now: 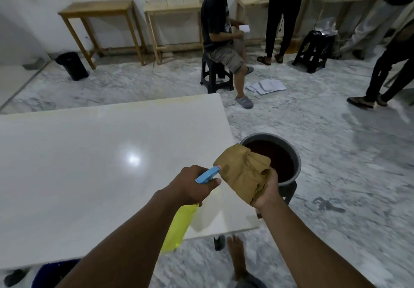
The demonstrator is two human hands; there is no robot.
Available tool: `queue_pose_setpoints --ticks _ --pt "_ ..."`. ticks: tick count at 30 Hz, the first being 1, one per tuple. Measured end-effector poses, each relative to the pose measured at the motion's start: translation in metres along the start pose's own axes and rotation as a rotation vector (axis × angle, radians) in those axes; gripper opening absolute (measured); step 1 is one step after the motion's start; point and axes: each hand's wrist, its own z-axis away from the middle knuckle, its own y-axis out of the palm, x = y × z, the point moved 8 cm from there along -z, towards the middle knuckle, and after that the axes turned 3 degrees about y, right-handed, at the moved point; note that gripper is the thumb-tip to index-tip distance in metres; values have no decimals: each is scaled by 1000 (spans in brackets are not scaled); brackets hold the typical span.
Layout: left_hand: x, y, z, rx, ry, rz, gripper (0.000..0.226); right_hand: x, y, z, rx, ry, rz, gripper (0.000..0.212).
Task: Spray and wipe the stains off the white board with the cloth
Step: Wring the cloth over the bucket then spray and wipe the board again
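While the left hand is wrapped round the neck of a plastic spray bottle with a yellow body and a blue trigger head, its nozzle points at a bunched mustard-brown cloth just right of centre in the frame. That cloth is gripped from below by the right hand, fingers curled into its lower folds, so both hands are closed on something. The nozzle tip lies just beside the cloth's near edge; whether they touch I cannot tell. The large glossy white board fills the left and centre of the frame. It lies flat, with a lamp's glare on it and a faint yellowish tinge along its far edge; no distinct stain shows from here. Behind the cloth, right of centre, stands a round grey bucket of dark brown liquid.

By its look the cloth is soft and limp, and darker patches suggest it is damp. It will sag, so it is best held as a wad in the palm with a flat fold facing the board. The bottle looks light and smooth, and probably slippery if wet; the neck under the trigger is the sound hold. The board seems stiff and slick, likely to let spray run, so wiping would want firm, even pressure.
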Motion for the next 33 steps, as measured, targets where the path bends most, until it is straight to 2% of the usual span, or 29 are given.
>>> queue_pose_setpoints --ticks 6,11,15,19,21,23,24,27,29,33 --pt "-16 -25 -74 -6 -5 -99 40 28 43 -80 57 106 60 45" --pt "-25 -54 -169 -57 -34 -122 43 65 73 -172 16 234 171 30" --pt "-31 -80 -240 -139 -48 -36 44 124 91 -265 -163 56 603 29" --pt "-29 -102 -297 -237 -60 6 43 169 122 -361 -321 -122 984 60" --pt "-27 -113 -321 -276 -59 23 43 187 143 -404 -359 -267 1160 53" --pt "-24 -123 -342 -305 -63 28 43 195 162 -445 -361 -400 1266 32" --pt "-22 -127 -348 -319 -65 32 43 195 168 -460 -352 -445 1297 32" --pt "-12 -136 -369 -357 -74 50 40 184 176 -508 -278 -484 1375 47" --pt "-6 -142 -374 -378 -81 70 39 171 173 -527 -240 -452 1552 57" --pt "2 -140 -381 -364 -95 75 39 163 172 -534 -257 -497 1800 62"
